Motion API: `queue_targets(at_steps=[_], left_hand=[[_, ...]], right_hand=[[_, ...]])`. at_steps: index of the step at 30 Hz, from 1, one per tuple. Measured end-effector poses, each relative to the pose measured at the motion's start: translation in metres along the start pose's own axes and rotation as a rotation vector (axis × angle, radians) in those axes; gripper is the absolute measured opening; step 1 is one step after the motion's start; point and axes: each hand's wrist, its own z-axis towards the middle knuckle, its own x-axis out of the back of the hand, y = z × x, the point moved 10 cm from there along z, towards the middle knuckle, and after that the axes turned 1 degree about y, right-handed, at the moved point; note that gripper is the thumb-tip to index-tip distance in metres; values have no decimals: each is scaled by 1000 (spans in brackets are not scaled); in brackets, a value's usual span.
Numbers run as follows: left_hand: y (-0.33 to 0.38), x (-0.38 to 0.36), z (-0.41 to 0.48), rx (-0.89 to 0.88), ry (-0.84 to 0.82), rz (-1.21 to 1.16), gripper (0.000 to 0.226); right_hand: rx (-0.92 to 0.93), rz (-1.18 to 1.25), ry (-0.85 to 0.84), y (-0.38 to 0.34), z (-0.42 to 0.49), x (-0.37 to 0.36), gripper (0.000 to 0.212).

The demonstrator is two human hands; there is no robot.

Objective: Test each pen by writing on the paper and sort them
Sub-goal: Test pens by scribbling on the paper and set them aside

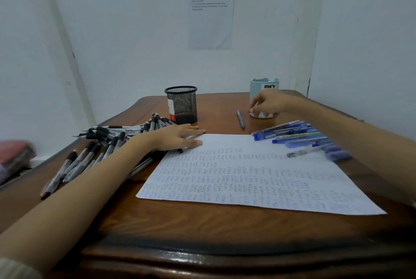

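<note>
Wooden desk (202, 224): paper (247, 175) is pinned flat by the open left hand (177, 136), empty right hand (267, 104) is held loosely curled by the pale cup (255, 89) — sorting step likely; next, a blue pen (240, 118) must be picked and tested.

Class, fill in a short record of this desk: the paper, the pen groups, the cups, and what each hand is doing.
paper: flat on table, covered in scribbles
black pens: piled left of paper
blue pens: grouped right of paper
single blue pen: lying apart, between cups
mesh cup: upright
pale cup: upright
left hand: flat on paper corner
right hand: at pale cup, holding nothing visible
</note>
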Motion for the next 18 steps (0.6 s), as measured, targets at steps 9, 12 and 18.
queue_targets(at_steps=[9, 12, 18], left_hand=[[-4, -1, 5, -9, 3, -13, 129], [-4, -1, 4, -7, 9, -15, 129], [-5, -2, 5, -4, 4, -23, 129]], right_hand=[[151, 2, -216, 21, -42, -9, 13], [170, -44, -211, 18, -43, -12, 19], [203, -153, -201, 11, -41, -14, 27]])
